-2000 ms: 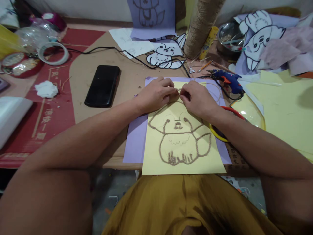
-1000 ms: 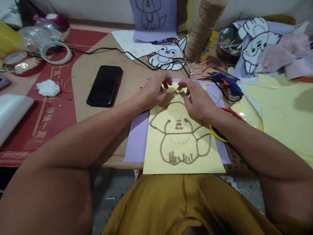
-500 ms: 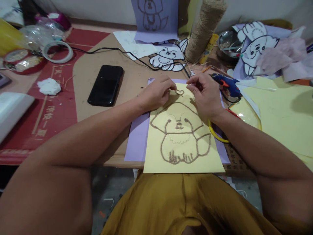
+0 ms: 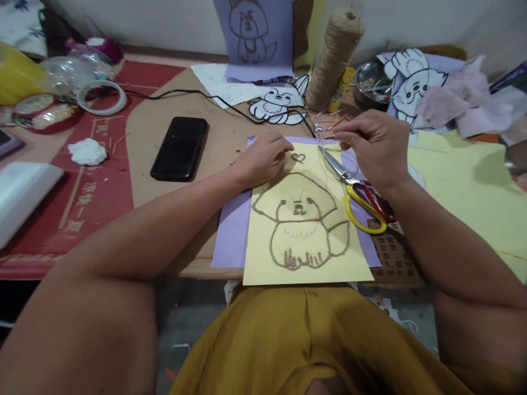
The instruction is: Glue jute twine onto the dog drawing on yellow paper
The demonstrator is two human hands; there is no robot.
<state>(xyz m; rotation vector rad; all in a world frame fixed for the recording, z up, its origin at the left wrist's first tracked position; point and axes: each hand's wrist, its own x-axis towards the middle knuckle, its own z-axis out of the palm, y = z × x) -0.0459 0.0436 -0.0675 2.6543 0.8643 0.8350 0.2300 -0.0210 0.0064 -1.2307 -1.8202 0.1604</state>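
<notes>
A yellow sheet (image 4: 307, 269) with a twine outline of a sitting animal (image 4: 302, 222) lies on a purple sheet (image 4: 233, 236) at the table's near edge. A small twine heart (image 4: 298, 157) sits near its top. My left hand (image 4: 261, 159) rests on the sheet's top left, fingers curled, tips just left of the heart. My right hand (image 4: 373, 145) is raised over the sheet's top right corner, fingers pinched on a thin strand of twine (image 4: 325, 164). Scissors (image 4: 358, 195) with yellow and red handles lie below that hand.
A twine spool (image 4: 331, 60) stands at the back, with paper animal cut-outs (image 4: 274, 104) beside it. A black phone (image 4: 180, 148) lies to the left, a tape roll (image 4: 102, 97) and cable farther back. A metal bowl (image 4: 370, 77) and loose yellow paper (image 4: 465, 186) are on the right.
My right hand has lifted off the sheet and moved right and back, uncovering the heart and the scissors. My left hand stays by the heart. The view has tilted up a little.
</notes>
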